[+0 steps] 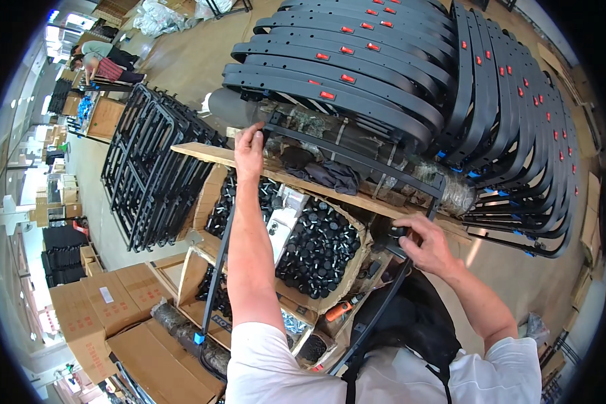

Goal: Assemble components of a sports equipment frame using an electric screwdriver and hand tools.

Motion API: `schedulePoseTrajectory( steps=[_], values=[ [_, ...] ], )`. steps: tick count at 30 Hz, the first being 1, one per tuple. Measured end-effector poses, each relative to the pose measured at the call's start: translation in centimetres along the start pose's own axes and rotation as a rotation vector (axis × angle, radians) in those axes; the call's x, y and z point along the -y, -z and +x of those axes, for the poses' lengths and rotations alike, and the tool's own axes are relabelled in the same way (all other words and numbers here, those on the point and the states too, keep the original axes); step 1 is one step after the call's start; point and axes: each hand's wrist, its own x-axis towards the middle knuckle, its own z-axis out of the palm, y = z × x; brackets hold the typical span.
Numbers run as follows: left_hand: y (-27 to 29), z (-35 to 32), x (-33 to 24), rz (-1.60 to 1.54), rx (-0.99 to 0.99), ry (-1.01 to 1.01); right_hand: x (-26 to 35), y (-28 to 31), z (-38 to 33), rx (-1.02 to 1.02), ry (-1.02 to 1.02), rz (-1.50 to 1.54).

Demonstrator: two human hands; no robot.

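A black metal tube frame [350, 158] lies across in front of me, its two side bars running back toward my body. My left hand [249, 153] is closed on its far left corner, fingers pressed at the bar's end. Close to the frame's right corner, my right hand [425, 244] pinches a small black round screw-in foot [398, 231]. Under the frame, an open carton [347, 293] holds many similar black round feet [320, 250] with metal studs. A white bracket-like metal piece [284, 225] lies on top of them.
A wooden plank [367, 198] runs beneath the frame. Curved black metal parts [337, 87] with red labels are stacked beyond. Black frames [158, 168] stand at left, near brown cartons [108, 306]. An orange-handled tool [340, 310] lies near me. Two people [108, 64] work far left.
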Motion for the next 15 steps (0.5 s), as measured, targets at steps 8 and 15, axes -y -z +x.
schedulePoseTrajectory(
  steps=[8, 15],
  values=[
    [-2.5, 0.3, -0.6, -0.274, 0.029, 0.158, -0.1, 8.0, -2.4, -0.165, -0.145, -0.223],
    [-1.8, 0.3, 2.3, -0.524, -0.05, 0.114, -0.2, 9.0, -1.1, -0.159, -0.12, -0.469]
  ],
)
